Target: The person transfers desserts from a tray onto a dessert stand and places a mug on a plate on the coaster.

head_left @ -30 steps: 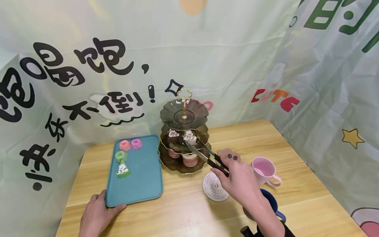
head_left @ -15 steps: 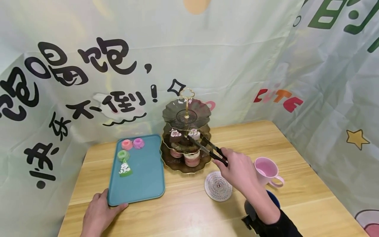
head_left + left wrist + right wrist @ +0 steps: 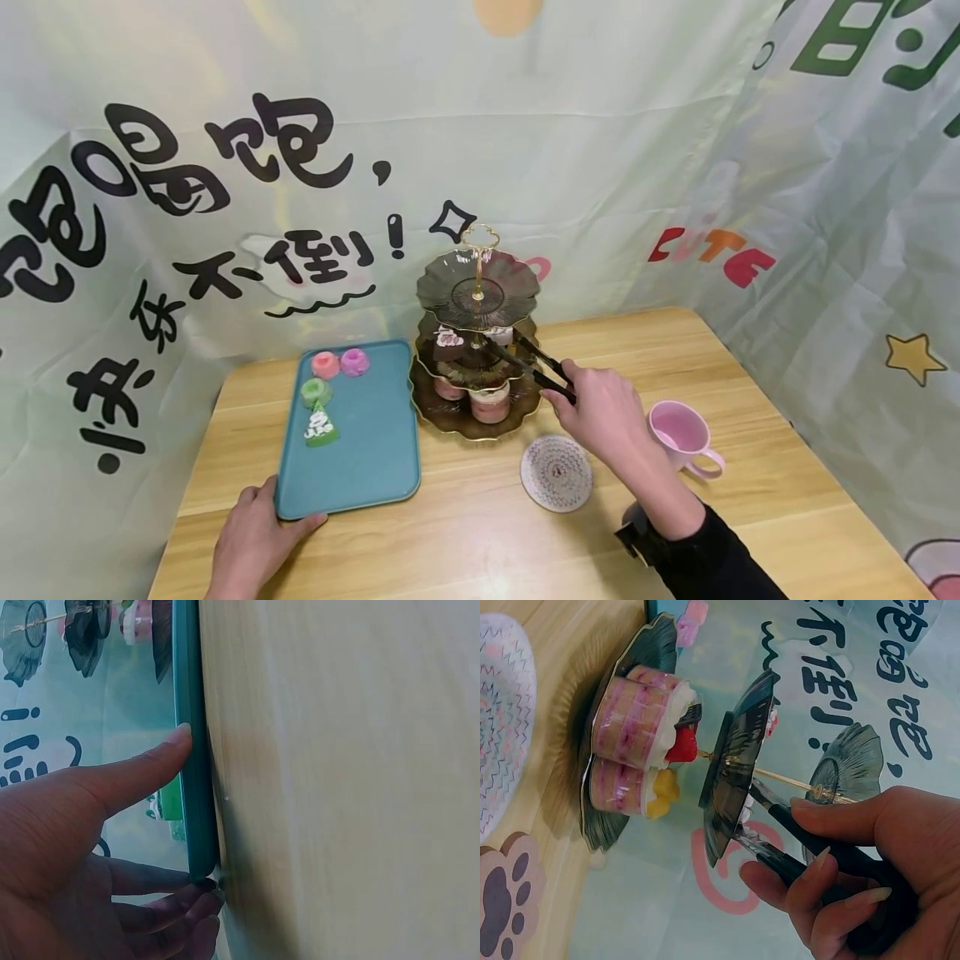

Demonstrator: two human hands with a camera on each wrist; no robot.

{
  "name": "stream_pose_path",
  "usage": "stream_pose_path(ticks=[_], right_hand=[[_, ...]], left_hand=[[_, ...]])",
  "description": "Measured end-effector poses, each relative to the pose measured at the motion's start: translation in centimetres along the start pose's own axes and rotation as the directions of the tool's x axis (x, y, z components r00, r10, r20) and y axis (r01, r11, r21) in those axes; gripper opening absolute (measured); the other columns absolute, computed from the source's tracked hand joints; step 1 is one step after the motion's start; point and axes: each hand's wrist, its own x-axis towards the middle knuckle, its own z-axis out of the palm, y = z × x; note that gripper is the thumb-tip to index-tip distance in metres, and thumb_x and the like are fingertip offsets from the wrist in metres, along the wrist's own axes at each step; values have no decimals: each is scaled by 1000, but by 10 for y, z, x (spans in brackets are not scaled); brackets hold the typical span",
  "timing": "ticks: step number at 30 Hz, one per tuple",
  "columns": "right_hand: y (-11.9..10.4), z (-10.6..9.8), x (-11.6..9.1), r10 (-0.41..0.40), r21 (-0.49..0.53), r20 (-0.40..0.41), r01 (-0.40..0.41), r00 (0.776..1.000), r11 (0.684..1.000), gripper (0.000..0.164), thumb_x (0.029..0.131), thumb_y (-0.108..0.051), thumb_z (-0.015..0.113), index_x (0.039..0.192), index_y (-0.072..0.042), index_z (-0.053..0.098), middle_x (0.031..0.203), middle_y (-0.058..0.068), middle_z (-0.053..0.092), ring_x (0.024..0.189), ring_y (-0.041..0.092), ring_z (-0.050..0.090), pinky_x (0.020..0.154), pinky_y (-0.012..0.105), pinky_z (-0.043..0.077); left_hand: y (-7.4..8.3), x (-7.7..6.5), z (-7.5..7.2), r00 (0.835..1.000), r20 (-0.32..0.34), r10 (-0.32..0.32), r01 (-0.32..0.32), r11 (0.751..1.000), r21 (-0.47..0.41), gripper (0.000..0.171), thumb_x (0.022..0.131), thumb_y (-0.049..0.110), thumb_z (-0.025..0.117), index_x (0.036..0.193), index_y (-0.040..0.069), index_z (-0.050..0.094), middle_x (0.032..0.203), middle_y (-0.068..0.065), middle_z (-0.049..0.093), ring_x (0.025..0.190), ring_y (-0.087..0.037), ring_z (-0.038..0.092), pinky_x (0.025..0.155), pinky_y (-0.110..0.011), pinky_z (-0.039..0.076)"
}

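My right hand (image 3: 603, 412) grips black-handled tongs (image 3: 558, 385) at the right of a three-tier dark glass cake stand (image 3: 478, 292). The tong tips reach onto the middle tier, either side of a small white-topped cake (image 3: 498, 335); whether they touch it I cannot tell. Beside it sits a chocolate cake (image 3: 448, 343) with pink and white topping. My left hand (image 3: 255, 537) holds the near-left corner of a blue tray (image 3: 367, 450), thumb on the front rim (image 3: 196, 750) and fingers round the corner. On the tray lie a green cake slice (image 3: 321, 429) and small pink, purple and green ring-shaped sweets (image 3: 316, 392).
Layered cake cups (image 3: 491, 404) stand on the bottom tier. A patterned round coaster (image 3: 557, 473) and a pink mug (image 3: 678, 433) are near the right arm. The right wrist view shows a paw-print coaster (image 3: 514, 900). A printed cloth (image 3: 585, 167) hangs behind the table.
The right hand has moved the tongs farther back over the middle tier, and the white-topped cake sits slightly farther back and right. The left hand stays at the tray corner. The head view shifted slightly.
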Motion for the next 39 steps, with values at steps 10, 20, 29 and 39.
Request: stream_pose_path(ticks=[10,20,29,39], right_hand=[[-2,-1,7,6,-20,14,-6,1000,1000,31,94,-25,83,86,-9,58,58,2,47,49,26,48,45,40,37],[-1,-5,6,49,-33,55,-47,997,998,34,94,-30,83,89,-6,59,59,3,50,50,25,50,46,40,40],[-6,-22,-15,77,29,60,-79,995,996,36,92,-32,85,85,-12,56,64,-2,57,51,20,48,48,35,37],[-39,-48,-44,-38,83,-8,38,999,996,39,83,-31,93,89,-21,56,73,-10,54,55,6,45,50,26,38]], left_hand=[[0,1,-1,1000,4,-8,8,1000,4,124,77,70,85,147,-22,40,120,-41,53,106,-50,61,91,-65,52],[0,0,0,1000,4,-14,14,1000,0,125,76,71,85,147,-22,40,121,-41,53,107,-50,60,92,-65,52],[1,1,-2,1000,-3,-3,3,1000,3,124,76,69,86,148,-21,40,121,-41,53,107,-51,60,91,-65,52],[0,1,-2,1000,7,-9,9,1000,5,124,75,70,87,147,-20,41,118,-39,54,104,-49,61,90,-65,53]])
